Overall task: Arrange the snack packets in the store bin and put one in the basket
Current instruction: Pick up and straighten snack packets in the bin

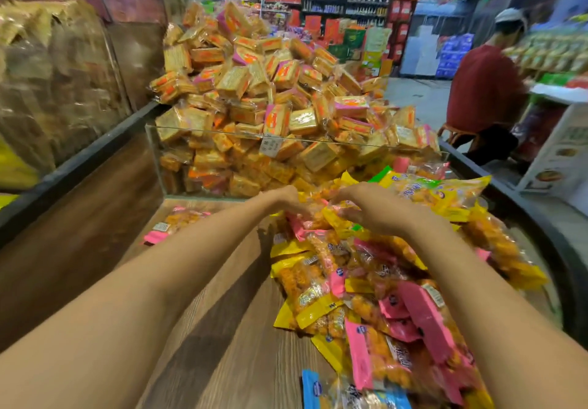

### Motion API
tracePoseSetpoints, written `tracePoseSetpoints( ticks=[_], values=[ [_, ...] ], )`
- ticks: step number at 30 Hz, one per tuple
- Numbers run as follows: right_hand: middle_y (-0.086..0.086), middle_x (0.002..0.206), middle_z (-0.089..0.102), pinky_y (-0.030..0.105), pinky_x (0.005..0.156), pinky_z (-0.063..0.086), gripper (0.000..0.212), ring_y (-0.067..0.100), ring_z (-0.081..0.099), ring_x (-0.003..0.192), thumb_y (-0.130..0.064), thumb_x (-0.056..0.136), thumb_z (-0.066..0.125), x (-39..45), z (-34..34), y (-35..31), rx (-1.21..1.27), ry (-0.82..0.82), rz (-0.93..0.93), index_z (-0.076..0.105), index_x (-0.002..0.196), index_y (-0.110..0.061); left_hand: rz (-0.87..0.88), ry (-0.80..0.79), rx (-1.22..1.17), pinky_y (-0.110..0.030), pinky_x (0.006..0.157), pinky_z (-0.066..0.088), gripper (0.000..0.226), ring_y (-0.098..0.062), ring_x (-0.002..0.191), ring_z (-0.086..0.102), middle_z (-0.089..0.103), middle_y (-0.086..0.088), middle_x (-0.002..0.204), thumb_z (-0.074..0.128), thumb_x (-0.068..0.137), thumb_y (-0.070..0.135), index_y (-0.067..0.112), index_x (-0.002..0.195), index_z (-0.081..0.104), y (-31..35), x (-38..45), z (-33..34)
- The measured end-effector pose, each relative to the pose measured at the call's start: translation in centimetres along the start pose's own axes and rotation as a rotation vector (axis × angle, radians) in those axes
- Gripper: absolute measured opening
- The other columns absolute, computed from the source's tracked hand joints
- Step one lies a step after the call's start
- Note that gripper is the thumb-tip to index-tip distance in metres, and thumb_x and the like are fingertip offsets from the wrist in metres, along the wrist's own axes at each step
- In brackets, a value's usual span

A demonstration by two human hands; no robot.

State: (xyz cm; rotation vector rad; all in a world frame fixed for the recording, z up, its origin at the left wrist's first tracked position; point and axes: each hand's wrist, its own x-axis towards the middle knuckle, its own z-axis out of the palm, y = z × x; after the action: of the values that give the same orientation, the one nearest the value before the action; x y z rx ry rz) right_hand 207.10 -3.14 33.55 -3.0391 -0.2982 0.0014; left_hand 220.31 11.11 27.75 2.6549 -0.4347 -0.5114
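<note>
Both hands reach to the far end of the heap of snack packets (375, 281) that lies along the wooden floor of the store bin (229, 329), right of the bare boards and just in front of the glass divider (203, 141). The left hand (288, 200) has its fingers curled down among the yellow and pink packets at the heap's far edge, and the right hand (366, 209) bends its fingers over a yellow packet (337, 214) beside it; the blur and the angle hide the fingertips, so whether either grip is closed on a packet or only pressing and raking is something I cannot tell. Working from the far end likely lets the person draw or square up the loose packets where they crowd against the divider. The heap is ragged, spilling toward the bin's dark right rim (541, 227), while a few stray packets (171, 224) lie apart on the boards left of the heap and a blue packet (315, 389) sits at its near end. No basket is visible, so the step of putting one packet in it looks not yet done. Beyond the divider rises a tall mound of boxed orange biscuits (254, 90), which could slide over if jostled. A seated person in a red shirt (483, 90) is far right of the heap, well apart
</note>
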Motion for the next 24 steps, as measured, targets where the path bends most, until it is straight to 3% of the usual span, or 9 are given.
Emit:
tracePoseSetpoints(
  ticks=[5,9,12,14,16,18,20,22,24],
  values=[
    [0.006,0.137,0.054,0.038,0.102,0.039,0.036,0.025,0.046,0.128,-0.024,0.099,0.050,0.2,0.1,0.1,0.029,0.008,-0.021,0.052,0.134,-0.014,-0.071,-0.057,-0.043,-0.030,0.080,0.039,0.060,-0.024,0.108,0.052,0.053,-0.006,0.116,0.075,0.079,0.034,-0.001,0.124,0.055,0.1,-0.2,-0.4],
    [0.006,0.136,0.055,0.038,0.101,0.042,0.036,0.025,0.048,0.127,-0.024,0.099,0.049,0.1,0.1,-0.1,0.039,0.017,-0.028,0.053,0.133,-0.014,-0.076,-0.048,-0.091,-0.029,0.065,0.041,0.047,-0.019,0.081,0.053,0.058,-0.007,0.100,0.078,0.077,0.027,0.001,0.112,0.060,0.0,-0.9,-0.2],
    [0.008,0.134,0.056,0.037,0.098,0.043,0.034,0.026,0.050,0.124,-0.024,0.099,0.049,-0.1,0.0,-0.2,0.055,0.030,-0.032,0.055,0.132,-0.014,-0.114,0.000,-0.121,-0.033,0.069,0.050,0.042,-0.023,0.084,0.059,0.062,-0.012,0.101,0.078,0.077,0.020,0.003,0.109,0.057,0.1,-2.0,-0.8],
    [0.008,0.132,0.057,0.035,0.095,0.043,0.033,0.026,0.052,0.121,-0.023,0.099,0.050,-0.2,-0.1,-0.3,0.076,0.058,-0.034,0.056,0.129,-0.014,-0.150,0.013,-0.169,-0.035,0.070,0.054,0.030,-0.022,0.074,0.060,0.063,-0.013,0.090,0.079,0.076,0.012,0.002,0.095,0.059,-0.2,-3.0,-1.6],
    [0.009,0.129,0.059,0.033,0.090,0.042,0.031,0.027,0.053,0.119,-0.022,0.099,0.050,-0.4,-0.2,-0.5,0.094,0.093,-0.034,0.058,0.127,-0.013,-0.188,0.063,-0.245,-0.038,0.066,0.057,0.027,-0.021,0.065,0.057,0.059,-0.012,0.080,0.079,0.074,0.007,0.001,0.086,0.055,-0.8,-4.5,-2.7],
    [0.009,0.128,0.060,0.035,0.092,0.043,0.031,0.027,0.053,0.119,-0.020,0.099,0.050,-0.3,-0.2,-0.7,0.109,0.123,-0.034,0.058,0.128,-0.011,-0.213,0.135,-0.333,-0.032,0.049,0.054,0.032,-0.021,0.061,0.057,0.060,-0.013,0.078,0.080,0.072,0.005,0.000,0.093,0.057,-1.7,-6.5,-3.8],
    [0.010,0.127,0.061,0.038,0.095,0.046,0.032,0.027,0.053,0.119,-0.020,0.099,0.051,-0.3,-0.1,-1.0,0.127,0.148,-0.031,0.058,0.128,-0.010,-0.191,0.212,-0.443,-0.025,0.036,0.047,0.024,-0.018,0.057,0.056,0.059,-0.009,0.071,0.080,0.072,0.005,0.002,0.084,0.059,-2.4,-9.0,-4.7],
    [0.012,0.121,0.063,0.041,0.094,0.046,0.033,0.029,0.055,0.116,-0.022,0.099,0.049,-0.3,0.1,-1.5,0.182,0.190,-0.017,0.057,0.128,-0.007,-0.131,0.250,-0.616,-0.022,0.038,0.048,0.025,-0.016,0.056,0.059,0.061,-0.007,0.070,0.080,0.070,0.003,0.007,0.073,0.055,-3.1,-11.5,-5.0],
    [0.013,0.120,0.064,0.041,0.093,0.046,0.037,0.029,0.056,0.113,-0.028,0.101,0.045,-0.3,0.2,-2.3,0.305,0.255,0.017,0.055,0.128,-0.004,-0.072,0.244,-0.805,-0.025,0.047,0.055,0.023,-0.015,0.055,0.063,0.065,-0.008,0.073,0.080,0.069,0.003,0.007,0.076,0.058,-3.3,-13.9,-4.6]
  ],
)
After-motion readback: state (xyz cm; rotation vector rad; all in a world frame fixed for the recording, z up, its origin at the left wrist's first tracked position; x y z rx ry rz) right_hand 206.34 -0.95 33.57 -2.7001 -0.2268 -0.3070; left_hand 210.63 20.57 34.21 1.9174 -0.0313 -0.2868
